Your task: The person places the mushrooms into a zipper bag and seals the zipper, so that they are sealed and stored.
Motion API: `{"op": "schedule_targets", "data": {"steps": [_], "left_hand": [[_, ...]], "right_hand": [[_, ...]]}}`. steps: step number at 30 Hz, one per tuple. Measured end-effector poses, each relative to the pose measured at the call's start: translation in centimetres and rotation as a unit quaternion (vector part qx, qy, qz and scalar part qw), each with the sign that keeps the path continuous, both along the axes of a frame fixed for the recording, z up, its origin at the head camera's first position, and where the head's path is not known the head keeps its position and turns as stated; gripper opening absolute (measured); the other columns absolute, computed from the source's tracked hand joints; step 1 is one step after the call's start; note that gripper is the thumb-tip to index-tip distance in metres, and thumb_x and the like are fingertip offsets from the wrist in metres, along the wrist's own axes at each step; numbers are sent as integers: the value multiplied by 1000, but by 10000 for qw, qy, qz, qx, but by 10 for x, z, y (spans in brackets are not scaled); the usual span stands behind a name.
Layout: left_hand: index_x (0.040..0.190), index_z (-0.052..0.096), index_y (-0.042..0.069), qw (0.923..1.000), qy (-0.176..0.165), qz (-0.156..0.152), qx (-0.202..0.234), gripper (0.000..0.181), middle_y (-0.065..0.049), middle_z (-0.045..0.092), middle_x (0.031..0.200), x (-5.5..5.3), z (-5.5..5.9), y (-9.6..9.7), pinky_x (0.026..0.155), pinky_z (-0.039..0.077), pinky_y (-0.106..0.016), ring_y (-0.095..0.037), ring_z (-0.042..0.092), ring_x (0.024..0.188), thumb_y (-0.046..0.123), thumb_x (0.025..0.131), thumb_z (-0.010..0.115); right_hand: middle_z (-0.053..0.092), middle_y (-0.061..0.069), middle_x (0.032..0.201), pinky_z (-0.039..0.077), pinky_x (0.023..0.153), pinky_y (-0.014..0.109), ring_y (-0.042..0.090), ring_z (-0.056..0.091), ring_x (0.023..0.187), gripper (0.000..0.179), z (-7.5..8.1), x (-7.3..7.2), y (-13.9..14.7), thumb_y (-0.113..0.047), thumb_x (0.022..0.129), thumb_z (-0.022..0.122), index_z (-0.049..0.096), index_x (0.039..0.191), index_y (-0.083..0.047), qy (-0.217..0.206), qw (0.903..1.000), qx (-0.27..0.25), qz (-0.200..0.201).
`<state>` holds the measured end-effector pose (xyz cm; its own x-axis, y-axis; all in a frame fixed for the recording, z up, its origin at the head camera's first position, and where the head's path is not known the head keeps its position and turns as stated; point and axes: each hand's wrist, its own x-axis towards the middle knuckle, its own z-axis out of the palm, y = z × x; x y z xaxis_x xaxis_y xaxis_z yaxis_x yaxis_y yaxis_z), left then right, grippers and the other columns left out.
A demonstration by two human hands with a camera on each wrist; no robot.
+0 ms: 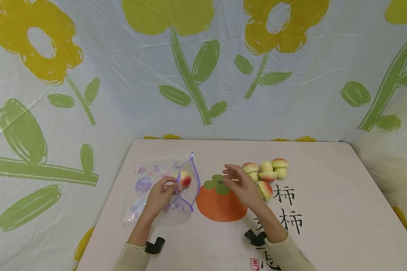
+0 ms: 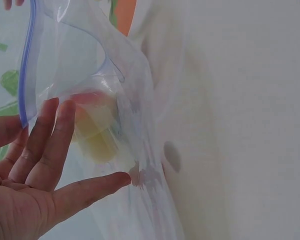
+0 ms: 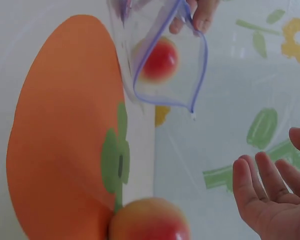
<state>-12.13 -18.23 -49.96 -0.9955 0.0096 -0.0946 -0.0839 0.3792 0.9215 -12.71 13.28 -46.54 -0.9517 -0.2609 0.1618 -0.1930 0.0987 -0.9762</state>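
Note:
My left hand [image 1: 160,195] pinches the purple zip edge of a clear resealable bag [image 1: 130,209], whose mouth gapes toward the right. Inside the bag, just past the mouth, lies a toy mushroom [image 1: 185,180] with a red and yellow cap; the left wrist view shows its pale stem through the plastic. My right hand [image 1: 242,186] hovers with fingers loosely bent and nothing in them, between the bag and several more toy mushrooms [image 1: 268,175]. The cap of a nearby mushroom [image 3: 150,222] shows at the bottom of the right wrist view.
The pale tabletop [image 1: 342,195] carries a printed orange persimmon [image 1: 220,207] and black characters [image 1: 291,222]. A white cloth with flowers [image 1: 122,75] hangs behind and beside the table. A dark strap piece [image 1: 155,245] sits at each wrist.

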Motion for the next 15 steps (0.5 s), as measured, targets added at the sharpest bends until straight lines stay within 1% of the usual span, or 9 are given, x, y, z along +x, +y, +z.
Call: {"op": "schedule_targets", "data": {"steps": [3,6,8,13,15], "left_hand": [[115,66,11,10000,-13,14,-12,21,-5,76,87,0,-1,0,50,38,-25,-26,73,90,25,99,66],[114,67,12,10000,-18,33,-26,19,-3,76,86,0,-2,0,42,30,-24,-24,73,88,23,99,66],[115,66,12,10000,-11,23,26,19,-4,76,86,0,-2,0,40,27,-23,-25,73,89,22,99,65],[116,66,12,9999,-24,-38,131,19,-4,76,88,1,-2,0,38,25,-22,-28,73,90,21,99,65],[116,66,13,9999,-40,-48,138,18,-4,76,88,1,-2,-1,38,25,-22,-27,73,91,21,100,65]], "right_hand": [[62,14,127,48,95,28,34,59,118,44,2,3,10,-9,98,66,53,140,-8,95,9997,99,-195],[61,15,128,47,96,27,33,58,118,44,3,6,20,-9,98,65,52,141,-7,175,9992,160,-319],[61,16,128,47,95,25,34,58,118,44,3,7,27,-7,98,65,52,141,-7,225,9987,217,-399],[61,21,126,49,92,23,41,57,116,45,3,10,41,-4,97,65,52,140,-5,378,9976,156,-565],[61,20,127,49,92,22,38,58,116,45,3,11,47,-5,97,66,52,140,-6,407,9969,210,-635]]}}
